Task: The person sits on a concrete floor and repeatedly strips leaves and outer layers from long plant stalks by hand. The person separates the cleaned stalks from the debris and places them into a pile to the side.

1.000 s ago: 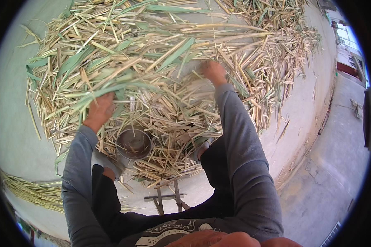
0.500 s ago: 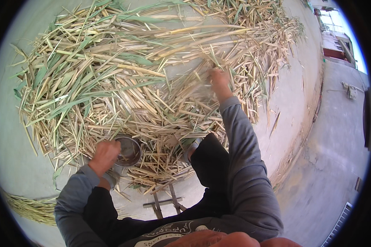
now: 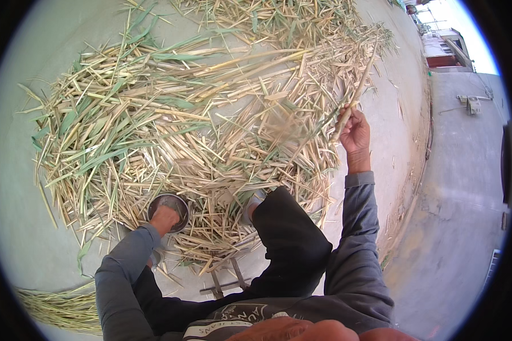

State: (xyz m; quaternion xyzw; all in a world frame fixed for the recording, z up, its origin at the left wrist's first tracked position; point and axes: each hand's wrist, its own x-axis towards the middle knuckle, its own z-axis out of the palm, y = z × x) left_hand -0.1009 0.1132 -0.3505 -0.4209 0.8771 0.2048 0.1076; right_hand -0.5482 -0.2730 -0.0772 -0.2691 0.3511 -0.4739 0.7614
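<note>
My right hand (image 3: 355, 132) is raised off the right side of the straw heap, its fingers closed round a long dry stalk (image 3: 359, 85). The stalk slants up and away over the heap's edge, its thick end just below my fingers. My left hand (image 3: 166, 217) reaches down into a round dark bowl (image 3: 184, 221) between my feet and the heap. Its fingers are inside the bowl and hidden from view. Cut stalks and green leaves (image 3: 153, 131) lie in a broad tangle in front of me.
At the lower left lies a bundle of thin green-yellow stems (image 3: 62, 310). Under me, part of a wooden stool (image 3: 227, 281) shows. A concrete wall (image 3: 455, 170) runs along the right, with a small fixture (image 3: 471, 105) on it. My shoe (image 3: 253, 207) stands among the straw.
My right hand has moved right, away from the heap, and now holds up a long stalk. My left hand has gone from the bowl's rim down into it.
</note>
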